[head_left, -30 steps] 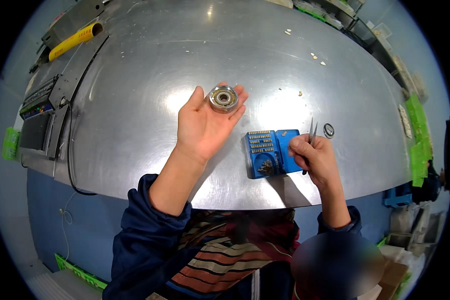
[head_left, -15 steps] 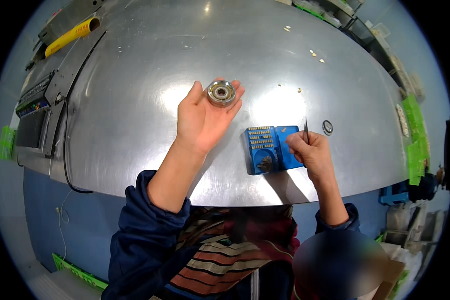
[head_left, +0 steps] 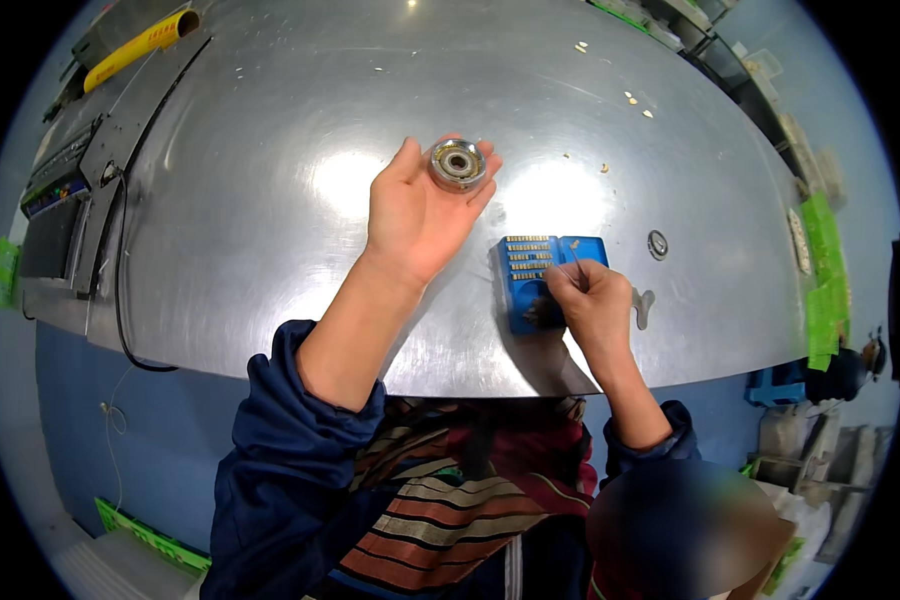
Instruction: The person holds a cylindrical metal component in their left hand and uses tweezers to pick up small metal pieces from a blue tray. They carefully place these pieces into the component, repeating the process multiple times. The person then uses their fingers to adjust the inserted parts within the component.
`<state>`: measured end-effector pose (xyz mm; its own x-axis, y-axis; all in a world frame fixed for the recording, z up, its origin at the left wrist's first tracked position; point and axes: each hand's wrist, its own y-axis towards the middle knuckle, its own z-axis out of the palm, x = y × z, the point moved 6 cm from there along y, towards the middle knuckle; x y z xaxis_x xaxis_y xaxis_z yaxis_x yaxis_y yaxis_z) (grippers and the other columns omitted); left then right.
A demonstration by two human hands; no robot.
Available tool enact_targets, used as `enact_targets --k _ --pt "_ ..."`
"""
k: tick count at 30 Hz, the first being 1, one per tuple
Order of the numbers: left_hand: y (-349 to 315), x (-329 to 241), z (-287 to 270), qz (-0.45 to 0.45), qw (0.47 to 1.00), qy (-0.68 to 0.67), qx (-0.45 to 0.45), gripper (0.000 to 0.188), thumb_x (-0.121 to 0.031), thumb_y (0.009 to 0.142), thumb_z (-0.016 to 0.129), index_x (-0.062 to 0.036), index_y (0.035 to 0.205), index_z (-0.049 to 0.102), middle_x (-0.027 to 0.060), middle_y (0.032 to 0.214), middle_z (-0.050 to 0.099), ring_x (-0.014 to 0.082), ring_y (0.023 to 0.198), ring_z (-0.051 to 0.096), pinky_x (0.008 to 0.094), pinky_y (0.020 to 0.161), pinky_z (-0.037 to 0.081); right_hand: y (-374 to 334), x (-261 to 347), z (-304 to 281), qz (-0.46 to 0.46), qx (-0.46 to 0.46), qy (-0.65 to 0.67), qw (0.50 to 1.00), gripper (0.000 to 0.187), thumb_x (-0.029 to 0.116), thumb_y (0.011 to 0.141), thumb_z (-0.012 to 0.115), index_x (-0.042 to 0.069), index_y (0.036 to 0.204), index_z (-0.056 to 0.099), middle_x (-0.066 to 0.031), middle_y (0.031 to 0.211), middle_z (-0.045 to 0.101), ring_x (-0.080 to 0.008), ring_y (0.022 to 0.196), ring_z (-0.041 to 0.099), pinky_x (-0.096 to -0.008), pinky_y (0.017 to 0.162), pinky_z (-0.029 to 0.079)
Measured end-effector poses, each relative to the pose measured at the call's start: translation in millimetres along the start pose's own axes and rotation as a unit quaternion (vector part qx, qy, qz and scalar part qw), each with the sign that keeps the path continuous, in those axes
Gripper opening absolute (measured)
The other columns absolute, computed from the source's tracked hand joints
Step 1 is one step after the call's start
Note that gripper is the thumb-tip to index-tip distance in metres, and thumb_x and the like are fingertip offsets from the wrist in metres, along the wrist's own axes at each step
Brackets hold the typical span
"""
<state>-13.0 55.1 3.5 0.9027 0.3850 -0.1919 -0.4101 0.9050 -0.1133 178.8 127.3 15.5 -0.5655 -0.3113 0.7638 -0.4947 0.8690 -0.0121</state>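
My left hand (head_left: 418,220) is palm up with its fingers stretched out, bearing a round metal ball bearing (head_left: 458,162) with a shiny outer ring on its fingers. Over a blue case (head_left: 511,308) my right hand (head_left: 595,308) is closed in a pinch on thin tweezers (head_left: 577,262). Rows of small brass-coloured cylinders (head_left: 528,254) fill the case's left half, above a round hollow with dark small pieces (head_left: 536,312). A small light piece (head_left: 574,243) shows by the tweezers' tip; whether they grip it I cannot tell. My right hand hides part of the case.
A flat lobed metal piece (head_left: 644,308) and a dark metal ring (head_left: 658,245) lie right of the case. Small pale bits (head_left: 631,98) are scattered farther back on the steel table (head_left: 270,220). A black cable (head_left: 123,270), dark equipment and a yellow tube (head_left: 142,52) line the left side.
My right hand has moved left over the case, and the tweezers now point into it. The lobed metal piece has come into sight. My left hand still carries the ball bearing.
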Motion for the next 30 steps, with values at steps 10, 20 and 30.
enact_targets --k 10,20,30 --pt "0 0 -1 -0.001 1.000 -0.014 0.004 0.050 -0.038 0.103 0.023 0.0036 0.125 0.040 0.0285 0.140 0.035 0.0394 0.138 0.026 0.0474 0.116 0.019 4 0 9 -0.005 -0.033 -0.077 0.996 0.024 0.021 0.079 0.070 -0.002 0.072 0.067 -0.0085 0.055 0.059 -0.0163 0.050 0.056 -0.0315 0.053 0.045" --pt "-1 -4 3 0.014 1.000 -0.007 -0.004 0.053 -0.037 0.103 0.022 0.0060 0.132 0.033 0.0301 0.141 0.032 0.0409 0.139 0.023 0.0475 0.117 0.016 5 0 12 -0.015 -0.040 -0.085 0.995 0.023 0.019 0.079 0.068 -0.002 0.071 0.066 -0.0094 0.056 0.060 -0.0160 0.051 0.057 -0.0304 0.054 0.046" --pt "0 -4 3 0.020 1.000 -0.001 -0.006 0.051 -0.036 0.103 0.022 0.0056 0.130 0.035 0.0306 0.139 0.034 0.0415 0.138 0.026 0.0476 0.117 0.017 3 2 13 -0.048 -0.046 -0.118 0.991 0.020 0.019 0.079 0.069 -0.001 0.074 0.068 -0.0117 0.060 0.063 -0.0220 0.053 0.061 -0.0333 0.055 0.048"
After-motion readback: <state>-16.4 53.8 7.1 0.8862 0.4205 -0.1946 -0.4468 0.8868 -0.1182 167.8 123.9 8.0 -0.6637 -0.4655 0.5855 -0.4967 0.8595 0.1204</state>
